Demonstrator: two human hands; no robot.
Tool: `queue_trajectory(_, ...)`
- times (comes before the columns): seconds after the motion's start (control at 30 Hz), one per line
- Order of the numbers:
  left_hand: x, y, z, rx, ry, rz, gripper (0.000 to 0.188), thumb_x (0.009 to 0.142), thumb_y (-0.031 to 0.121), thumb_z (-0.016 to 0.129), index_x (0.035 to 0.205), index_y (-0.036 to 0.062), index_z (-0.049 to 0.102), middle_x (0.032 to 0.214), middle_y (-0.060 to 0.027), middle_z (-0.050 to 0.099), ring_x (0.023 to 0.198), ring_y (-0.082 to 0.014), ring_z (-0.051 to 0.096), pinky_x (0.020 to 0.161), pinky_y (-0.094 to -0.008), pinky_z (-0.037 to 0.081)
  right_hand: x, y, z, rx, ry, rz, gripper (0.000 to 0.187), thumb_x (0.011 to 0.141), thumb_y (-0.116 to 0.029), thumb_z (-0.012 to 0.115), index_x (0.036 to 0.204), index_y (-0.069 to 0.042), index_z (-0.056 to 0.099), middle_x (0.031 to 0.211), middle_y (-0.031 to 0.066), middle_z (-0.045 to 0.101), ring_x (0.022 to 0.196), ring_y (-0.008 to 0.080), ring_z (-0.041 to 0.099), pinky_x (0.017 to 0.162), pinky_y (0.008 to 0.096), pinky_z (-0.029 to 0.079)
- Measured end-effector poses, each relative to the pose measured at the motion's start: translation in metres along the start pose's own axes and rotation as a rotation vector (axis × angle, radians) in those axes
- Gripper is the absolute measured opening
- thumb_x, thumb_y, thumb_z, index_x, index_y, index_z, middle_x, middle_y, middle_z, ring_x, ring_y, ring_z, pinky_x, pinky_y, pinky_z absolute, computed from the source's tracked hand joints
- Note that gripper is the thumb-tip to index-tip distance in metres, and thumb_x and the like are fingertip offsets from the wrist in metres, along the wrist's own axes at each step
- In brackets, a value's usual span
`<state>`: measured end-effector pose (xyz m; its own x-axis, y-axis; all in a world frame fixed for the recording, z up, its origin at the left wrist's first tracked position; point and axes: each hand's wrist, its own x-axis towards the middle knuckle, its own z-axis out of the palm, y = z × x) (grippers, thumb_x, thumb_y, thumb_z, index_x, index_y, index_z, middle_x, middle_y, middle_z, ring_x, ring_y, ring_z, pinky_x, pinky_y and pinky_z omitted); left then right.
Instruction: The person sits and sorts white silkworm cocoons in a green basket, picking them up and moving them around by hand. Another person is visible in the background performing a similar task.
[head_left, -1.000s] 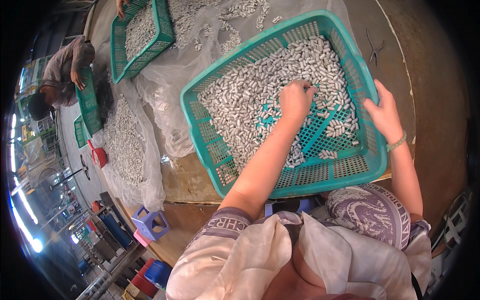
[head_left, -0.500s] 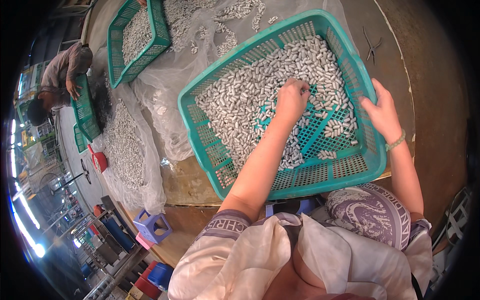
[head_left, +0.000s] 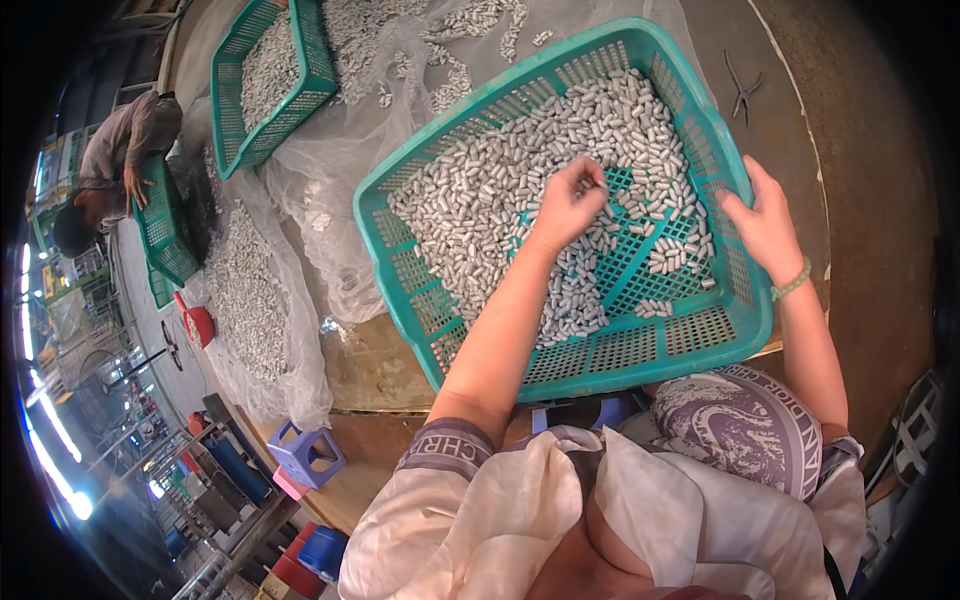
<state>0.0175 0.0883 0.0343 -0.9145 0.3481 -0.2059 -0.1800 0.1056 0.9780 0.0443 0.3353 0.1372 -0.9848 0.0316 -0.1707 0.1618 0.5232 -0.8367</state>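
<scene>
A large green plastic basket (head_left: 480, 95) lies before me, holding a great many small silvery cylindrical pieces (head_left: 470, 190). They are heaped toward its far and left sides, while part of the mesh floor shows near the middle right. My left hand (head_left: 572, 205) is over the pieces inside the basket, its fingers curled together in a pinch; whatever is between the fingertips is hidden. On the right, my right hand (head_left: 765, 228) grips the basket's rim, thumb on the inner side.
Beyond the basket, a pair of pliers (head_left: 742, 88) lies on the table. A second green basket (head_left: 262, 140) of pieces, sheer netting (head_left: 320, 170), more loose pieces (head_left: 245, 300) and a red scoop (head_left: 198, 322) are to the left. Another person (head_left: 125, 150) leans over a green basket (head_left: 165, 225).
My left hand has shifted slightly left within the basket, its fingers still drawn together. My right hand keeps its grip on the rim. The other person's basket has tilted a little.
</scene>
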Motion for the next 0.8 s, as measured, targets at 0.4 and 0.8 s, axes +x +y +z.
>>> queue_trajectory(0.4, -0.005, 0.003, 0.052, 0.592, 0.265, 0.238, 0.01, 0.074, 0.007, 0.067, 0.082, 0.0015, 0.065, 0.08, -0.0151, 0.062, 0.068, -0.0326, 0.06, 0.063, -0.0377, 0.049, 0.0, -0.003, 0.0, 0.006, -0.02, 0.041, 0.024, 0.079, -0.015, 0.06, 0.09, 0.004, 0.051, 0.074, 0.0117, 0.056, 0.069, 0.0157, 0.052, 0.066, 0.032, 0.044)
queue_trajectory(0.8, 0.005, 0.004, 0.016, -0.395, 0.073, -0.182, 0.008, 0.072, 0.004, 0.06, 0.078, -0.0009, 0.061, 0.075, -0.0073, 0.061, 0.063, -0.0157, 0.06, 0.056, -0.0275, 0.047, -0.001, -0.005, 0.001, 0.002, 0.005, 0.018, 0.026, 0.079, -0.015, 0.061, 0.091, 0.005, 0.052, 0.075, 0.0123, 0.057, 0.069, 0.0161, 0.053, 0.066, 0.032, 0.044)
